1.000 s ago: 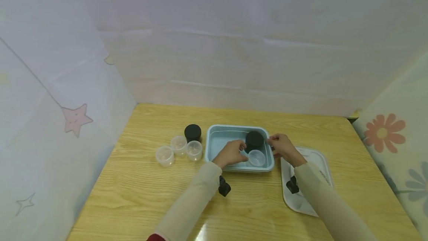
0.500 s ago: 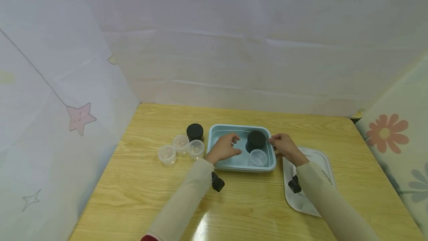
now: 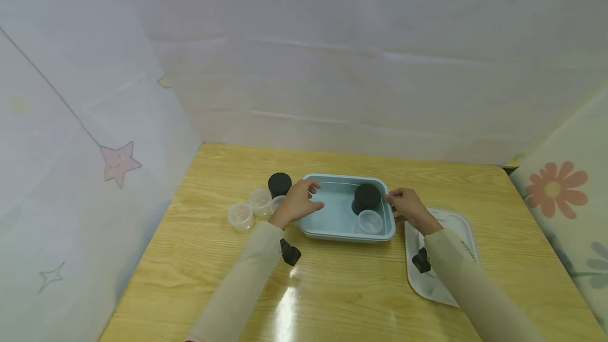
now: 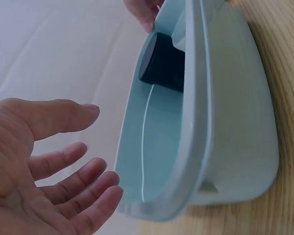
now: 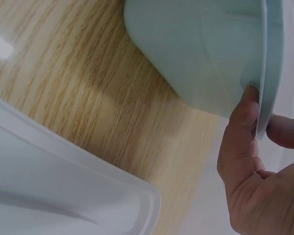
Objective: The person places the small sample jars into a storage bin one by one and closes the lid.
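Observation:
A light blue plastic bin [image 3: 332,220] stands on the wooden table. In its right part are a black-topped round jar [image 3: 368,195] and a clear plastic cup [image 3: 370,221]. My right hand [image 3: 407,207] pinches the bin's right rim between thumb and fingers, as the right wrist view shows. Over the bin's left rim is my left hand [image 3: 298,202], holding nothing, thumb and fingers spread apart. In the left wrist view that left hand [image 4: 54,166] shows beside the bin's rim [image 4: 196,107], its fingers slightly bent.
Left of the bin stand clear cups [image 3: 240,216] and another black-topped jar [image 3: 279,184]; the left hand partly hides one cup. A white lid-like tray [image 3: 439,284] lies on the table at the right, under the right forearm. A patterned cloth backdrop [image 3: 332,67] rises behind the table.
My left hand has moved left, from beside the clear cup inside the bin to over the bin's left rim. The right hand keeps its grip on the rim.

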A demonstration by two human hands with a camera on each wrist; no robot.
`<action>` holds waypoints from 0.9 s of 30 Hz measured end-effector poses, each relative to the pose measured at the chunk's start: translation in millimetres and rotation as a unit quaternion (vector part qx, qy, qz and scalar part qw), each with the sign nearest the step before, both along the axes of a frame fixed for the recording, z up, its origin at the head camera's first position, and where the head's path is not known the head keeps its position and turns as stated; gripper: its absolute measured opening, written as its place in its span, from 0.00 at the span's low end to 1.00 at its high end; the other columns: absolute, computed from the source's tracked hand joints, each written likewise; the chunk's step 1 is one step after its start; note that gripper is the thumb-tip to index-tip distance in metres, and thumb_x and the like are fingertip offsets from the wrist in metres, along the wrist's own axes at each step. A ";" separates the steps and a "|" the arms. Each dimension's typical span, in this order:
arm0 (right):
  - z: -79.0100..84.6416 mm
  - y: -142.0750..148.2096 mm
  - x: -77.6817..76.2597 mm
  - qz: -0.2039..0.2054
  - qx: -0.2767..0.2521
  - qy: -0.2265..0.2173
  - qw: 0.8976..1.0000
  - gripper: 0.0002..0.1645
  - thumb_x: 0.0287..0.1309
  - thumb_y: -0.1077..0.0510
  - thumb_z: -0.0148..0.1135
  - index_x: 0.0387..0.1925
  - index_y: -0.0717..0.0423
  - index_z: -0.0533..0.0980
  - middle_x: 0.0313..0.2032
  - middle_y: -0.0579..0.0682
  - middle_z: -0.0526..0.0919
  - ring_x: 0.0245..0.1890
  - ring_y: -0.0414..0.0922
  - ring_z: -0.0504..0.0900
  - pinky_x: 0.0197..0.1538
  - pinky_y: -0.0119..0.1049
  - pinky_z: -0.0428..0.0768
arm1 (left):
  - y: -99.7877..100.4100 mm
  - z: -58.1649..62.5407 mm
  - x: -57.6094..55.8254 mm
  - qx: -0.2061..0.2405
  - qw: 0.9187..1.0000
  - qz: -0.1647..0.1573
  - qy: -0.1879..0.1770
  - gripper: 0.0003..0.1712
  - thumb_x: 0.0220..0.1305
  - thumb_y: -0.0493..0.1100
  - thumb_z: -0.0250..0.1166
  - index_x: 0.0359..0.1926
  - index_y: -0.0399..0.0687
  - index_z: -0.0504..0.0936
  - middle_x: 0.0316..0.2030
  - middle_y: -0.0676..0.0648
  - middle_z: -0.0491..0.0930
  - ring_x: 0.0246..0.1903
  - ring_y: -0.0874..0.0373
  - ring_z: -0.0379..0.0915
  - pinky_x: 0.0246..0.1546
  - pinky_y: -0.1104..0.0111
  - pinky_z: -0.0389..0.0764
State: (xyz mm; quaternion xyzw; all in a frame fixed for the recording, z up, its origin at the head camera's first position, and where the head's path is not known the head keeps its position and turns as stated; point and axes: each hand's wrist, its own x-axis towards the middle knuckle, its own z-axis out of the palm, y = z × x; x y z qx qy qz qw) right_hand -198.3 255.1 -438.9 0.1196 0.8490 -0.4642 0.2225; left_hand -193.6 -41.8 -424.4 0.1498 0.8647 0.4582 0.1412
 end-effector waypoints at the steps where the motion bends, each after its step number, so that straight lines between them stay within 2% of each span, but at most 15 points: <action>1: 0.0 0.4 -0.2 0.000 -0.003 0.000 1.000 0.29 0.72 0.54 0.44 0.62 0.73 0.58 0.52 0.64 0.70 0.45 0.50 0.76 0.40 0.42 0.83 | -2.3 -0.1 0.4 0.002 1.000 0.004 0.002 0.24 0.59 0.39 0.66 0.56 0.39 0.73 0.52 0.34 0.74 0.50 0.41 0.72 0.48 0.54 0.76; 6: -0.2 0.9 -0.5 -0.002 -0.008 -0.002 1.000 0.30 0.72 0.53 0.44 0.63 0.73 0.57 0.52 0.65 0.70 0.44 0.50 0.77 0.40 0.41 0.83 | -10.5 -2.9 2.5 0.007 1.000 0.018 0.002 0.25 0.58 0.38 0.66 0.56 0.37 0.73 0.51 0.33 0.74 0.50 0.39 0.72 0.48 0.53 0.76; 12: -0.5 0.3 -0.4 -0.002 -0.006 -0.002 1.000 0.29 0.72 0.53 0.44 0.62 0.73 0.58 0.51 0.64 0.71 0.44 0.49 0.77 0.39 0.40 0.83 | -23.5 -4.7 4.3 -0.010 0.999 0.047 0.011 0.25 0.57 0.39 0.68 0.55 0.38 0.74 0.50 0.36 0.74 0.48 0.44 0.72 0.48 0.55 0.76; 20: 3.1 0.4 -0.6 0.008 -0.001 0.000 1.000 0.30 0.72 0.53 0.44 0.62 0.74 0.58 0.52 0.66 0.70 0.46 0.51 0.76 0.41 0.41 0.83 | -61.1 -9.8 9.3 -0.023 0.996 0.087 0.012 0.28 0.55 0.39 0.67 0.57 0.37 0.72 0.51 0.36 0.74 0.50 0.43 0.71 0.50 0.54 0.75; 27: 1.2 1.0 -2.1 0.000 0.000 -0.003 1.000 0.28 0.72 0.54 0.44 0.61 0.73 0.59 0.50 0.63 0.71 0.44 0.49 0.77 0.41 0.42 0.83 | -97.6 -11.5 16.4 -0.032 0.992 0.121 0.008 0.32 0.56 0.40 0.68 0.60 0.36 0.68 0.54 0.34 0.71 0.53 0.39 0.69 0.52 0.51 0.73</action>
